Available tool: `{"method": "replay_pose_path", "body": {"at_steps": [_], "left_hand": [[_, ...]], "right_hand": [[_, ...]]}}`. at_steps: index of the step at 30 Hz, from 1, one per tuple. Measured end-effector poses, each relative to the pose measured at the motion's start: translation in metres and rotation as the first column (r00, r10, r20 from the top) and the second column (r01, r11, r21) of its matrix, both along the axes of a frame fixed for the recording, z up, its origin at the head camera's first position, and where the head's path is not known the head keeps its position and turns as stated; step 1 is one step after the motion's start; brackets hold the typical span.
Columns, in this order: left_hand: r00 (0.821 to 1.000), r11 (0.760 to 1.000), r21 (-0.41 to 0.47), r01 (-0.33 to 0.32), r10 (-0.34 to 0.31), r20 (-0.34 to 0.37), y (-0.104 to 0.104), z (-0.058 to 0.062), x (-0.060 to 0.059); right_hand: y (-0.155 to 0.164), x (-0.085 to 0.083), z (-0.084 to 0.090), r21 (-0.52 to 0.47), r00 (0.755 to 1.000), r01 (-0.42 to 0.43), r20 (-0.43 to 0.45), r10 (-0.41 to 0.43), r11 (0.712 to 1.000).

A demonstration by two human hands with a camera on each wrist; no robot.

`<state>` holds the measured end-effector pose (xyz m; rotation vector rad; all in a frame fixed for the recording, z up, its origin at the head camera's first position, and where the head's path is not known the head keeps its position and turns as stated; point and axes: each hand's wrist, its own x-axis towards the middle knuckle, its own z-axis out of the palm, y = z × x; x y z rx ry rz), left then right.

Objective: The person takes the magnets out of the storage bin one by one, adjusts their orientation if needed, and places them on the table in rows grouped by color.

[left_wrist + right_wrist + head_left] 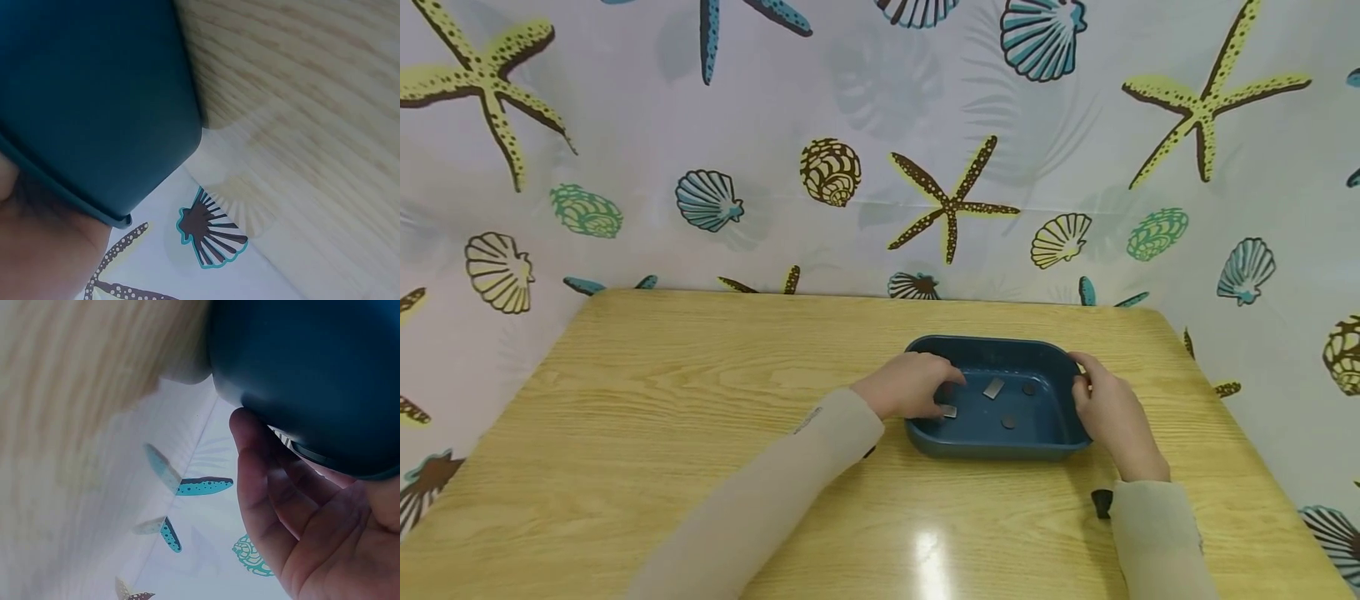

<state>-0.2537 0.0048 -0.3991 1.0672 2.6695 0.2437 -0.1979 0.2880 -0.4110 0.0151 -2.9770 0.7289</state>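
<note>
A dark blue tray (1000,450) sits on the wooden table (662,417), right of centre. My left hand (917,385) reaches over the tray's left rim, its curled fingers and thumb closing on a small silver piece (951,411) on the tray floor. My right hand (1108,408) grips the tray's right rim, thumb inside and fingers (262,487) under the outer wall (312,375). Loose in the tray lie another silver piece (993,387) and two dark discs (1028,388) (1008,422). The left wrist view shows only the tray's outer wall (94,94) against my palm.
A curtain printed with shells and starfish (951,200) closes in the table at the back and both sides. A small black object (1102,502) sits by my right sleeve. Bare wood stretches to the left of the tray and in front of it.
</note>
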Motion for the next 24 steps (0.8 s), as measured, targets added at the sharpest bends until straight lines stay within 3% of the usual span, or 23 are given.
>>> {"method": "replay_pose_path", "body": {"at_steps": [14,24], "left_hand": [[0.999,0.999,-0.033,0.025,-0.026,-0.035,0.009,-0.008,-0.01],[0.999,0.999,0.024,0.026,-0.026,0.02,0.018,-0.006,-0.011]], "right_hand": [[-0.001,-0.002,-0.001,0.009,1.0,0.008,-0.004,-0.008,1.0],[0.0,-0.001,-0.001,0.002,1.0,0.003,-0.001,-0.003,1.0]]}}
